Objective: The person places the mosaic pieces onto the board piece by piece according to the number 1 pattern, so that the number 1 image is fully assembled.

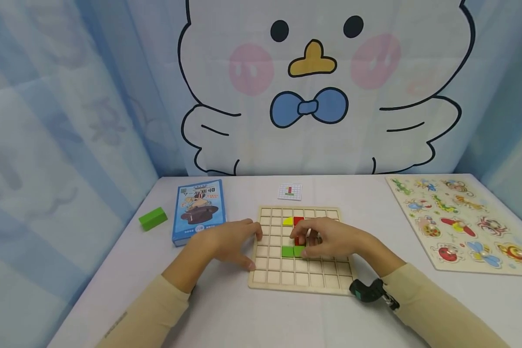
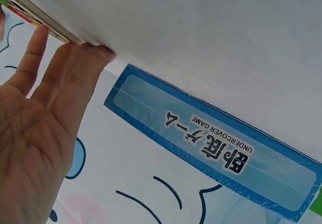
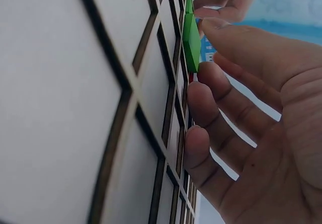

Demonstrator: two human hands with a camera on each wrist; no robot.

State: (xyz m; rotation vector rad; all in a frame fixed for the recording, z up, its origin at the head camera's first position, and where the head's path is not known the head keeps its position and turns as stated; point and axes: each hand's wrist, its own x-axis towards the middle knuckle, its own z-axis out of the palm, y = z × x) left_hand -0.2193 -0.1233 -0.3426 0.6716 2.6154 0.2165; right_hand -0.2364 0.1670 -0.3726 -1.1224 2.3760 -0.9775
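Observation:
A light wooden grid board [image 1: 274, 278] lies on the table. My left hand [image 1: 230, 241] is at its left edge, fingers near the upper part and thumb lower down. In the left wrist view the fingers of the left hand [image 2: 55, 108] reach out to the board's edge [image 2: 45, 20]. Bent over the middle of the grid, my right hand [image 1: 330, 237] partly covers red tiles [image 1: 298, 221]. Its thumb is right at two green tiles [image 1: 288, 252]; a yellow piece [image 1: 288, 221] sits farther up. In the right wrist view, the loosely bent fingertips rest at the grid, beside a green tile [image 3: 191, 43].
A blue game box [image 1: 200, 208] lies left of the board, with a green block [image 1: 152, 219] farther left. Behind the board is a small pattern card [image 1: 289, 191]. A wooden insect puzzle board [image 1: 465, 222] lies at the right. A curtain [image 1: 313, 145] hangs behind the table.

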